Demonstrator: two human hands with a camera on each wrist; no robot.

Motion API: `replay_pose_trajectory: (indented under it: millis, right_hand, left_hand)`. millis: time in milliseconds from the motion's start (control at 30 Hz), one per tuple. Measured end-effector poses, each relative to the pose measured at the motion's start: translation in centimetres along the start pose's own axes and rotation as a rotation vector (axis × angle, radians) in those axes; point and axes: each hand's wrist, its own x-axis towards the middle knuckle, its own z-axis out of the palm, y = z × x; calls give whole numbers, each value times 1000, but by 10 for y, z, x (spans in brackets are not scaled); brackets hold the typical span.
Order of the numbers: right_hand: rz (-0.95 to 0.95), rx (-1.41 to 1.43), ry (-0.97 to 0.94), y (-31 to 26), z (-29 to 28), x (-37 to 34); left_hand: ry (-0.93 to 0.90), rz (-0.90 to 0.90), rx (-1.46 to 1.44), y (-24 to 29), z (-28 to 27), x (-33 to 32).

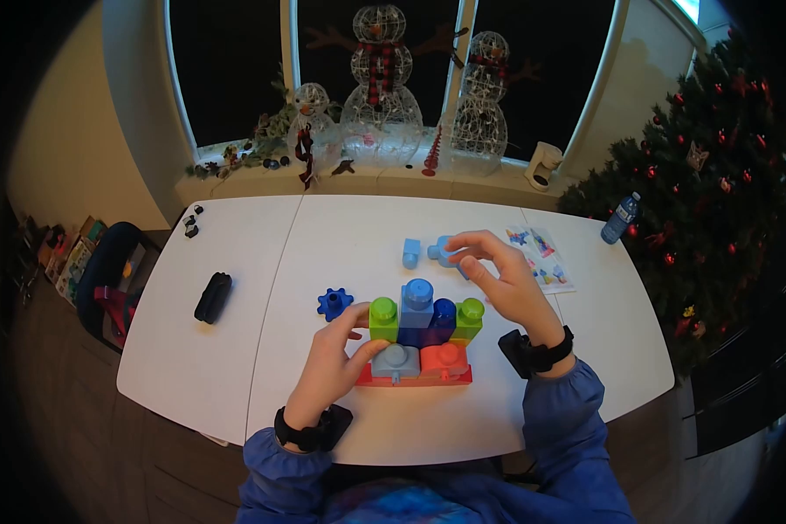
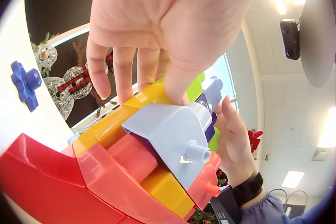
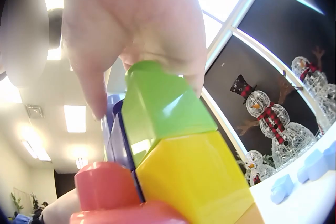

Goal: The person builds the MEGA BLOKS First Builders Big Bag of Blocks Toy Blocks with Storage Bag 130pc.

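A block structure of several colours stands on the white table (image 1: 306, 419): light blue block (image 1: 417, 306) on top, green blocks (image 1: 383, 320) at the sides, grey (image 1: 396, 361) and coral (image 1: 444, 359) blocks in front, red base below. My left hand (image 1: 332, 356) grips its left side, thumb by the grey block (image 2: 168, 134) and fingers behind the yellow part (image 2: 113, 124). Above and right of the structure is my right hand (image 1: 513, 288), its fingers loosely bent and apart. In the right wrist view that hand (image 3: 136, 19) is over the green block (image 3: 163, 103); whether they touch is unclear.
Beyond the structure lie light blue pieces (image 1: 411, 253) and a picture sheet (image 1: 555, 272). A dark blue gear-shaped piece (image 1: 334, 304) and a black case (image 1: 213, 298) are to the left. A bottle (image 1: 621, 218) stands at the back right.
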Motion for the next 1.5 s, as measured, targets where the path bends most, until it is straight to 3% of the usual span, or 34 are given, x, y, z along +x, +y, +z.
replay_pose_trajectory:
  millis: [67, 267, 467, 567, 767, 967, 1100, 1333, 1500]
  right_hand:
    - [71, -239, 78, 36, -10, 12]
    - [224, -855, -21, 133, -14, 21]
    - [294, -1035, -164, 157, -1, 25]
    - [321, -1004, -118, 148, -1, 22]
    - [170, -666, 224, 90, -7, 17]
    - [14, 311, 120, 7, 0, -11]
    - [-107, 420, 96, -10, 9, -31]
    - [-229, 135, 58, 3, 24, -46]
    - [-205, 151, 84, 14, 27, -50]
  left_hand:
    - [-1, 1, -1, 0, 0, 0]
    - [-6, -13, -3, 2, 0, 1]
    - [-8, -21, -8, 1, -1, 0]
    - [-2, -15, -7, 0, 0, 0]
    - [4, -8, -13, -1, 0, 0]
    - [8, 3, -10, -1, 0, -1]
    - [8, 18, 7, -1, 1, 0]
    - [-2, 2, 8, -1, 1, 0]
    - [1, -8, -1, 0, 1, 0]
